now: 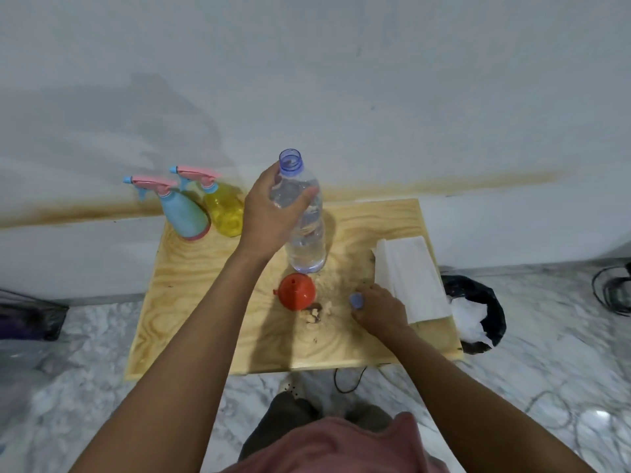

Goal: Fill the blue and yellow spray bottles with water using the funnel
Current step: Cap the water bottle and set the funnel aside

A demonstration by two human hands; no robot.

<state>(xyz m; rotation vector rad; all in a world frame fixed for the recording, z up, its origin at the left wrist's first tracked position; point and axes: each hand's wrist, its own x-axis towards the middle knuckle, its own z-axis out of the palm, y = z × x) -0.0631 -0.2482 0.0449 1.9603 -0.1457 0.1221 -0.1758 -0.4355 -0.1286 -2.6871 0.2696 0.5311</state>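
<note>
Room: a pale wall with a brownish stain band running along it, and a grey-veined marble floor below.
Table (205,302): a low light-wood top pushed against the wall, with small crumbs and a dark speck on its middle, just near-right of the funnel.
Blue spray bottle (184,215): upright at the far left corner of the table, pink trigger head screwed on, nozzle pointing left.
Yellow spray bottle (225,213): upright just right of the blue one and touching or nearly touching it, also with its pink trigger head on.
Water bottle (305,227): clear plastic, uncapped, standing on the table near its centre, leaning slightly; water fills most of it.
Left hand (269,213): fingers and thumb wrapped around the upper part of the water bottle, below the open neck, gripping it firmly.
Funnel (296,296): red-orange, lying mouth down on the table just in front of the water bottle, spout up, apart from both hands.
Right hand (379,310): low on the table beside the paper, fingers curled closed on the cap.
Cap (356,300): small, pale blue, pinched at the right hand's fingertips, close to the tabletop; I cannot tell whether it touches the wood.
Paper towel (409,278): white folded sheets lying along the table's right edge.
Bin (478,312): black-lined, on the floor just right of the table, with crumpled white paper inside.
</note>
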